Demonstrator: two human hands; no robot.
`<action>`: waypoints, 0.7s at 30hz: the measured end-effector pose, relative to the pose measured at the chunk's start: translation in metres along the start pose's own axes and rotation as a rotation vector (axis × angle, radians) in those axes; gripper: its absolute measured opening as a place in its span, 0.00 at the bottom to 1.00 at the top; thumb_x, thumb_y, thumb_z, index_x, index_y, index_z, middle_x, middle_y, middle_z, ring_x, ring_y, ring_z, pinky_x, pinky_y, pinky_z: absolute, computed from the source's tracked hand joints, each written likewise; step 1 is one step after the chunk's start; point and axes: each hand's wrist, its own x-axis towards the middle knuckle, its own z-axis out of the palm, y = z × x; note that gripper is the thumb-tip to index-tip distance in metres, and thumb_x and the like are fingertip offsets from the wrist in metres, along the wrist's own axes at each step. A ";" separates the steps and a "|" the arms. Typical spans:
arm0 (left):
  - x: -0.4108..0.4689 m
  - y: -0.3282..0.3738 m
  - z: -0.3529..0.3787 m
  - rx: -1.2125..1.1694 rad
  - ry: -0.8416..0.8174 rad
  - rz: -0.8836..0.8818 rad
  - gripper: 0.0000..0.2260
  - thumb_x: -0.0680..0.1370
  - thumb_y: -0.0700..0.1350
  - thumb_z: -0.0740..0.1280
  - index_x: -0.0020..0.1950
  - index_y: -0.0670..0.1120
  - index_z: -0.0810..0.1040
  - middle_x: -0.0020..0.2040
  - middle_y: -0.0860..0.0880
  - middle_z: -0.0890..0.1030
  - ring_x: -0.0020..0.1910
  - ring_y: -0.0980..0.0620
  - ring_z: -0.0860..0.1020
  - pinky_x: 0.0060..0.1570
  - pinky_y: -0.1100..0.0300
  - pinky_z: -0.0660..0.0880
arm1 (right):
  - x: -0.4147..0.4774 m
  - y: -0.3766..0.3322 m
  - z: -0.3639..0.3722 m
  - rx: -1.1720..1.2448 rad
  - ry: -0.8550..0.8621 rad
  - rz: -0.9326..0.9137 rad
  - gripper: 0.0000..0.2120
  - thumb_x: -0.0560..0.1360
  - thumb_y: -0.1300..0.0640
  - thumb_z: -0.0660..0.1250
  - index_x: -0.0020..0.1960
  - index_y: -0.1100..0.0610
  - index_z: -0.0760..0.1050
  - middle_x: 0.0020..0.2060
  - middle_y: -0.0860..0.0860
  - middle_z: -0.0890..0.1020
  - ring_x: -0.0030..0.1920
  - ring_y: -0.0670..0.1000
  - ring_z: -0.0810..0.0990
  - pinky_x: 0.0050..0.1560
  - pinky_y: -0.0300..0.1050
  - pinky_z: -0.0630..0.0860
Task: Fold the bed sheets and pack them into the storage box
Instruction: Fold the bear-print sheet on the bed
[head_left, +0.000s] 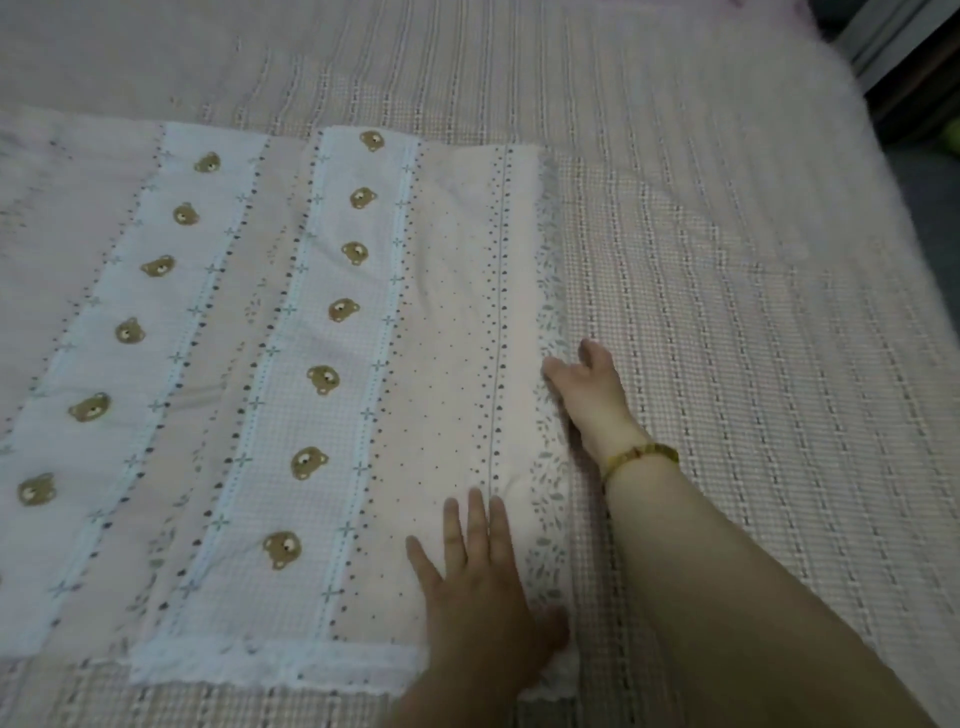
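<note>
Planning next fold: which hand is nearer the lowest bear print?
Left. The left hand lies right of the bear print; the right hand is farther, at the sheet edge.

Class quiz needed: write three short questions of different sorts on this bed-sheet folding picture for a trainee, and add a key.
1. True or false: the left hand lies flat, fingers straight, on the folded white-and-pink patterned bed sheet.
2. The right hand is: A flat on the sheet's middle; B at the sheet's lace-trimmed side edge; C lifted clear of the bed.
3. Fill in: the brown heads printed in rows on the sheet are ____.
Key: 1 true; 2 B; 3 bears.
</note>
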 end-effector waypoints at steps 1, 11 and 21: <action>0.000 0.007 0.001 0.005 -0.006 -0.033 0.50 0.65 0.72 0.54 0.73 0.41 0.39 0.76 0.42 0.44 0.75 0.40 0.46 0.65 0.36 0.42 | 0.013 -0.011 0.002 -0.011 -0.036 -0.009 0.32 0.77 0.58 0.62 0.75 0.58 0.50 0.70 0.54 0.66 0.64 0.52 0.71 0.55 0.37 0.67; 0.017 0.050 0.003 0.030 -0.083 -0.148 0.28 0.82 0.41 0.48 0.73 0.40 0.32 0.75 0.40 0.36 0.75 0.38 0.39 0.73 0.47 0.46 | 0.064 -0.016 -0.004 -0.044 -0.084 -0.185 0.20 0.76 0.68 0.59 0.67 0.61 0.68 0.59 0.56 0.76 0.52 0.51 0.75 0.56 0.43 0.74; -0.025 0.123 -0.041 -0.348 -0.056 -0.064 0.22 0.83 0.43 0.47 0.77 0.46 0.49 0.77 0.46 0.54 0.74 0.49 0.56 0.71 0.57 0.56 | 0.038 -0.058 -0.086 -0.010 -0.024 -0.312 0.18 0.77 0.68 0.59 0.66 0.61 0.70 0.54 0.53 0.76 0.51 0.50 0.75 0.54 0.43 0.74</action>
